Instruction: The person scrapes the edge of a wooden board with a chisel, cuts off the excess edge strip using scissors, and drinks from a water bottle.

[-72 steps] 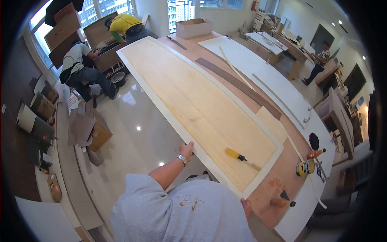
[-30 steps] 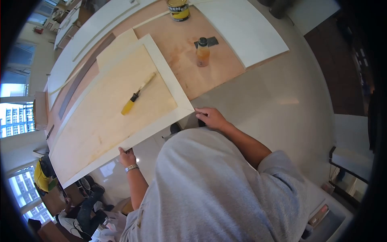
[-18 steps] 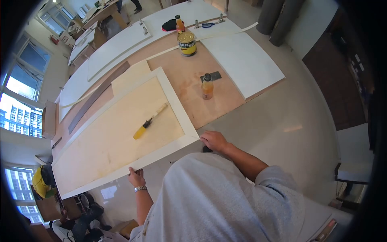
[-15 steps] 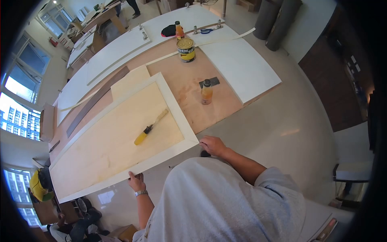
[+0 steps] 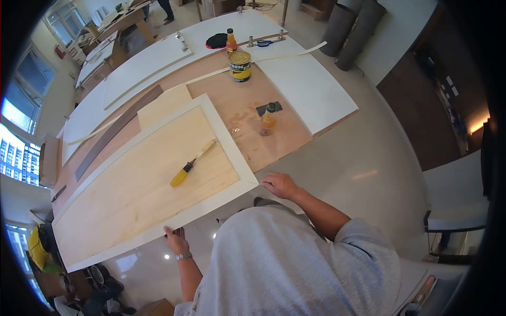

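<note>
A framed wooden panel, pale yellow inside with a whitish border, lies on the worktable and extends over its near edge. My left hand is closed on the panel's near edge, thumb on top and the other fingers partly hidden underneath. At the panel's near right corner, my right hand grips the edge with bent fingers. A yellow-handled tool with a black collar and a pale, flat end rests on the panel between the two hands.
Beyond the panel, a small bottle of orange liquid and a yellow-and-black can stand on the brown board. White boards lie around them. A long brown strip lies behind the panel. Another person is low at the bottom left.
The view has turned slightly, shifting the table and room leftward. The panel's far left end sits lower and further left in view. Both hands keep their hold on its edge.
</note>
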The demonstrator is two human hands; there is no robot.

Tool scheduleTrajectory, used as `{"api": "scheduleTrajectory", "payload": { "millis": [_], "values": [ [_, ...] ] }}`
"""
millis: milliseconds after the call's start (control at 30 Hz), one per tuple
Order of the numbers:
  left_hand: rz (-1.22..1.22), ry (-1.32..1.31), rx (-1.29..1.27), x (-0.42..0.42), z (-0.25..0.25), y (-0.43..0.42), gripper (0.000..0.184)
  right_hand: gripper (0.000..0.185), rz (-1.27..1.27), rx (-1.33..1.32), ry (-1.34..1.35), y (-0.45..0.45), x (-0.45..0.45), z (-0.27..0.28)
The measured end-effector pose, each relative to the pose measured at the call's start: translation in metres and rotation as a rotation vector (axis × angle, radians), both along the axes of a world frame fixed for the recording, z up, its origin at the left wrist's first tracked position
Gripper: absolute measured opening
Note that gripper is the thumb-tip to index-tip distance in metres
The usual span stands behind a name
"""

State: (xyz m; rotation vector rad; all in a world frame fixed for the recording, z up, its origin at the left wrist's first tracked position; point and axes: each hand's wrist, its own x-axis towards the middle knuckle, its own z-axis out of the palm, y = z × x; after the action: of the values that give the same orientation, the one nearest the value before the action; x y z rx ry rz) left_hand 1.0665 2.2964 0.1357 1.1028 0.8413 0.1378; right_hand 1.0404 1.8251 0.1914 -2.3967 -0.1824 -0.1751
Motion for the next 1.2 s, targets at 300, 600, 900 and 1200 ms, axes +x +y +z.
{"api": "scheduleTrajectory", "payload": {
  "millis": [300, 600, 900, 1200],
  "values": [
    [-0.180, -0.014, 0.914, -0.014, 0.069, -0.042, 0.041, 0.024, -0.701, 0.285, 0.114, -0.139, 0.067, 0.053],
    [-0.495, -0.151, 1.374, 0.102, 0.092, -0.255, 0.058, 0.027, -0.557, 0.328, -0.038, -0.251, 0.267, 0.047],
    [-0.596, 0.220, 1.555, 0.109, 0.056, -0.302, 0.059, 0.038, -0.460, 0.107, -0.102, -0.359, 0.498, 0.002],
    [-0.524, 0.255, 1.624, 0.111, 0.060, -0.307, 0.056, 0.058, -0.253, -0.484, -0.079, -0.391, 0.638, -0.032]
  ]
}}
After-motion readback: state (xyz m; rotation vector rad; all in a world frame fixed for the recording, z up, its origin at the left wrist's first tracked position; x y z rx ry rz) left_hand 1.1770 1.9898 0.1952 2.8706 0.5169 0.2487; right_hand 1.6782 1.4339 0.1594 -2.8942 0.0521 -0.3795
